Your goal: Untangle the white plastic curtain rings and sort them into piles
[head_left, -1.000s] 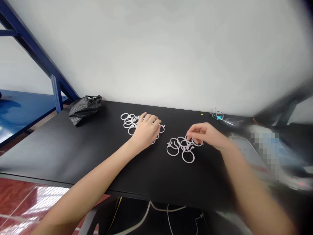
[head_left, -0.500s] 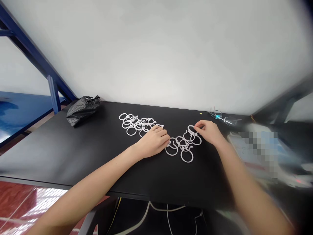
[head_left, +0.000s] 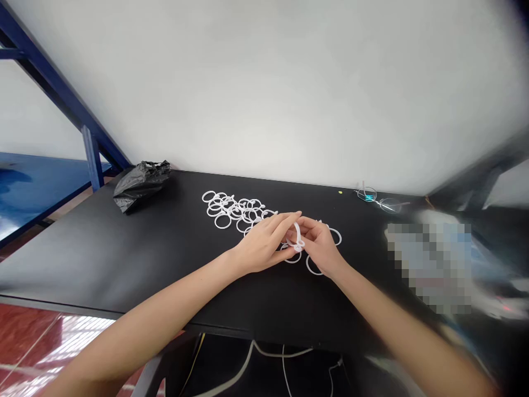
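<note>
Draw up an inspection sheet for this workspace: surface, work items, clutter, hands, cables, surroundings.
Surface: black table, matte.
Job's things: white ring pinched between both hands; ring pile behind the left hand; loose rings around the right hand.
Clutter: black plastic bag far left; glasses far right.
Grippers: both closed on the ring, mid-table.
Cables: white cables hang under the table.
Surroundings: white wall, blue steel frame, red floor.
</note>
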### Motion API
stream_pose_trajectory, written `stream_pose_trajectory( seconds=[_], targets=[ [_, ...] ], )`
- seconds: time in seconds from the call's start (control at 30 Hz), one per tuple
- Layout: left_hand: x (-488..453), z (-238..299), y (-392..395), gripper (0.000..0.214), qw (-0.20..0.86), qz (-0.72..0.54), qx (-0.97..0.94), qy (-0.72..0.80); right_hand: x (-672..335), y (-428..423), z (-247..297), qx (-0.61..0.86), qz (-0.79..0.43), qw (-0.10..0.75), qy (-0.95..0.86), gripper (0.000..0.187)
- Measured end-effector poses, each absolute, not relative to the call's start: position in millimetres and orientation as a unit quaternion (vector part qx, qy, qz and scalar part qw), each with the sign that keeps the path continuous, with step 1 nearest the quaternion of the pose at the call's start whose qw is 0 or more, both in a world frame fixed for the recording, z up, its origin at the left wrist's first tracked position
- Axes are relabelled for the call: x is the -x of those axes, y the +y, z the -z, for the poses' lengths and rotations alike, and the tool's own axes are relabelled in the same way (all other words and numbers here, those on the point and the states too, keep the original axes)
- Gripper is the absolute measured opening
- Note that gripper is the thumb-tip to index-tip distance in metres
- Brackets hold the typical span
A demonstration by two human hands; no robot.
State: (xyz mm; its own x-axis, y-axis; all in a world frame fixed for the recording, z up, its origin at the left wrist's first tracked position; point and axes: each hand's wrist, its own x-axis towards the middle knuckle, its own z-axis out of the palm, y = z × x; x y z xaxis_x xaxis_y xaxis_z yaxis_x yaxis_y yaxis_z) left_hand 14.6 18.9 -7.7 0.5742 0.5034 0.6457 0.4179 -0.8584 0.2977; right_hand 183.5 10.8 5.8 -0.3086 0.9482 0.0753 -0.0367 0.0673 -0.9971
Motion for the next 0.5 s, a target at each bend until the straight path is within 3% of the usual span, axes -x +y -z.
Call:
stream_pose_trajectory(
  seconds=[0.13, 0.27, 0.5],
  targets=[
    [-14.5, 8.7, 19.3, 0.047, 0.039, -0.391, -0.881, 0.264, -188.2, 11.7, -3.9, 0.385, -0.531, 0.425, -0.624, 0.022],
    [-10.4, 5.9, 23.7, 0.042, 0.007, -0.412, -0.861, 0.298, -199.9, 11.2, -8.0, 0.41, -0.327, 0.509, -0.683, 0.011],
    [-5.2, 6.5, 28.5, 0.044, 0.025, -0.441, -0.839, 0.318, -200.8, 6.4, -13.2, 0.303, -0.172, 0.501, -0.792, 0.024]
  ],
)
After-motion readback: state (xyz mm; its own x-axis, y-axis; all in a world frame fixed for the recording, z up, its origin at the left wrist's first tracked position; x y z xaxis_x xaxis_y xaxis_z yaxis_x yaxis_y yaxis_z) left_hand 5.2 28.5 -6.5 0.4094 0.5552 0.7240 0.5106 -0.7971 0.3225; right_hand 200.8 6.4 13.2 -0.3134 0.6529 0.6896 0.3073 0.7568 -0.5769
